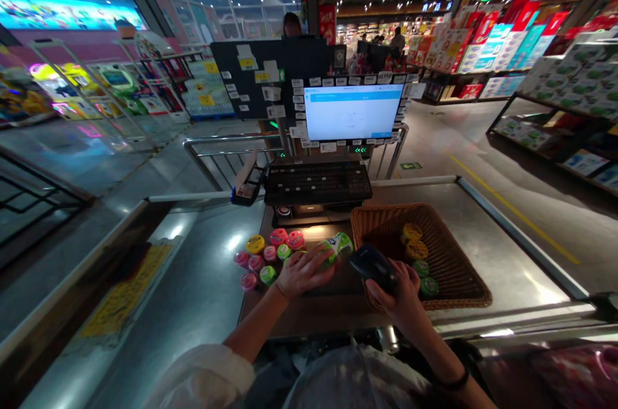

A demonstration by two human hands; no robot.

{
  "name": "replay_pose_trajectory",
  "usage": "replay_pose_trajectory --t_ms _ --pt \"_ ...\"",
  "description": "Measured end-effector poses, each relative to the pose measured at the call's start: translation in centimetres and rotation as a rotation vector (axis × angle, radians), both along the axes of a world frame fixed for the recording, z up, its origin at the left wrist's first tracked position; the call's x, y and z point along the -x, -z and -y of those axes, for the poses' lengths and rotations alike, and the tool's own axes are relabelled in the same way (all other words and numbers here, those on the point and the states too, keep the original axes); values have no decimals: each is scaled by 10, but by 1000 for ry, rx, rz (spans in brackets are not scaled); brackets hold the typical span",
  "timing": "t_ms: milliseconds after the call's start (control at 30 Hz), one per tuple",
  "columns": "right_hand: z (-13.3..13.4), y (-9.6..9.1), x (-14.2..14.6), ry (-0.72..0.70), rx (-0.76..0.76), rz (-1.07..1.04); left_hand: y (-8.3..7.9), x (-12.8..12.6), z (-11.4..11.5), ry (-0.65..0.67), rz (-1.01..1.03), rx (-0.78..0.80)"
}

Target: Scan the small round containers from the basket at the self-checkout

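Note:
My left hand (305, 270) is closed around a small green-and-white round container (338, 247) and holds it just above the checkout counter. My right hand (398, 290) grips a black handheld barcode scanner (373, 266), whose head points left toward that container. Left of my left hand, several small round containers (268, 252) in pink, yellow and green lie grouped on the counter. Behind my right hand stands a wicker basket (461, 280) with a few yellow and green containers (416, 249) inside.
A black keyboard (317, 181) and a lit monitor (353, 111) stand at the back of the counter. The steel counter top (497, 235) extends right, a dark belt area (193, 293) left. Metal railings (226, 151) lie behind, store shelves (555, 93) far right, and people stand far off.

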State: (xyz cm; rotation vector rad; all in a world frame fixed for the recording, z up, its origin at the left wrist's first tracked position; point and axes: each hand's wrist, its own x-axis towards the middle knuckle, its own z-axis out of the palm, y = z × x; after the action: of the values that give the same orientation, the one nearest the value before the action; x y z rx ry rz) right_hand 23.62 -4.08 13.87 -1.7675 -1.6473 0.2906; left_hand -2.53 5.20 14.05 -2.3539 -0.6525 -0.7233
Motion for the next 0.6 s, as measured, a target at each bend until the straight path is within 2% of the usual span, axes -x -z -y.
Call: replay_pose_trajectory --t_ms 167,333,600 --pt "-1 -5 -3 -1 3 61 -1 -3 -1 61 72 -65" --pt "0 -8 -2 -15 25 44 1 -2 -1 49 25 -20" --pt "-3 8 -1 33 -84 -2 -1 -1 -4 76 24 -30"
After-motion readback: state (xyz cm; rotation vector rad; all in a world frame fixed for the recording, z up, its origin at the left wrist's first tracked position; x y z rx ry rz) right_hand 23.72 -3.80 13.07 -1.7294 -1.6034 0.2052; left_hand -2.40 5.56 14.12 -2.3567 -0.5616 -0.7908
